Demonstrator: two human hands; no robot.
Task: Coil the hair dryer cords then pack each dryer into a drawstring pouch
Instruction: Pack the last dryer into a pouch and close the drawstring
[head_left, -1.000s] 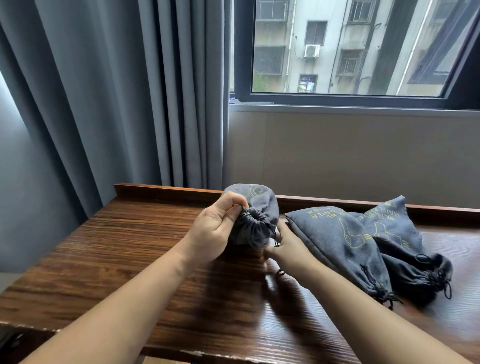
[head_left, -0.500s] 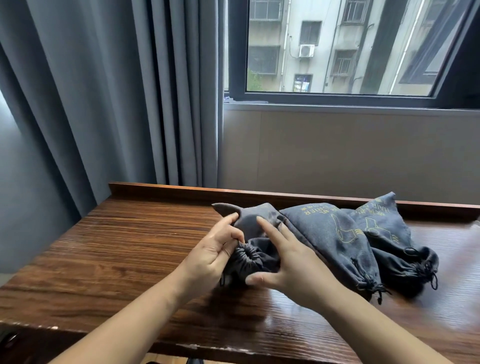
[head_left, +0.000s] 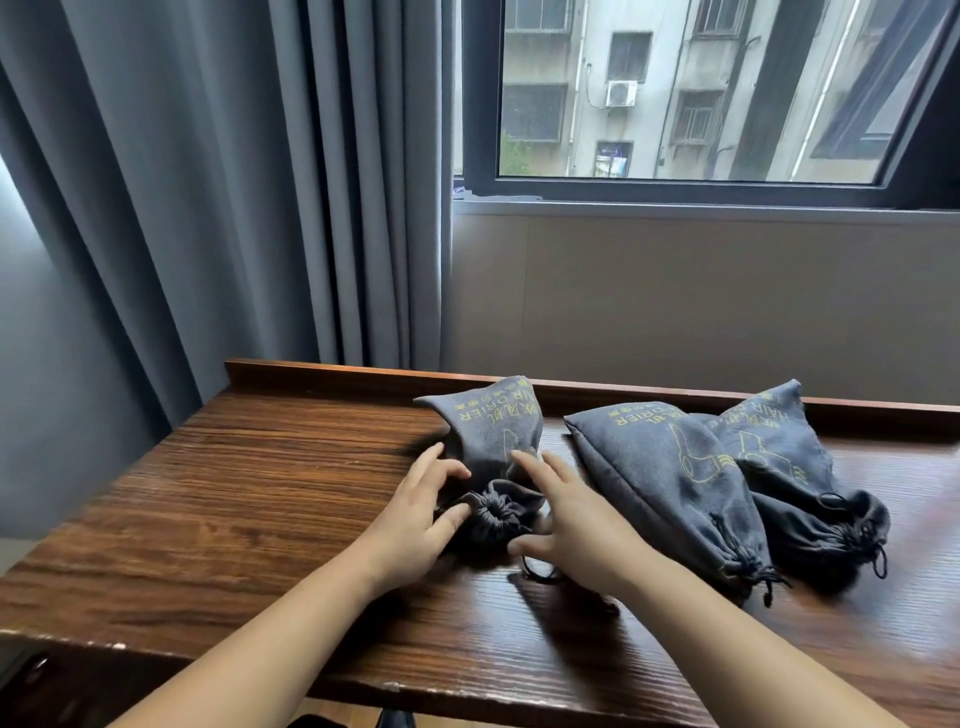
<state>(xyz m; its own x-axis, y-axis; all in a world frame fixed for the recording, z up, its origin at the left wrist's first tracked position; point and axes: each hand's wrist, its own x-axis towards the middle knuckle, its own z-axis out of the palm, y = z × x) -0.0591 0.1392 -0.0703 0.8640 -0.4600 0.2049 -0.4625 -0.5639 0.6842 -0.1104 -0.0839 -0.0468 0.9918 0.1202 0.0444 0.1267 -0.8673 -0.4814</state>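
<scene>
Three grey drawstring pouches lie on the wooden table (head_left: 249, 499), all with necks drawn closed. The nearest pouch (head_left: 493, 441) sits at centre; the second pouch (head_left: 660, 467) lies at its 3 o'clock, apart from it, and the third pouch (head_left: 779, 457) rests against the second at its 3 o'clock. The left hand (head_left: 415, 514) rests fingertips on the cinched neck at the nearest pouch's 6 o'clock, fingers relaxed and gripping nothing. The right hand (head_left: 571, 519) is spread flat beside the neck, likewise released. Risk assessed: the loose cord end (head_left: 535, 569) under the right hand could snag a finger on withdrawal and drag the neck open. The dryers themselves are not visible, so cord coiling cannot be verified.
</scene>
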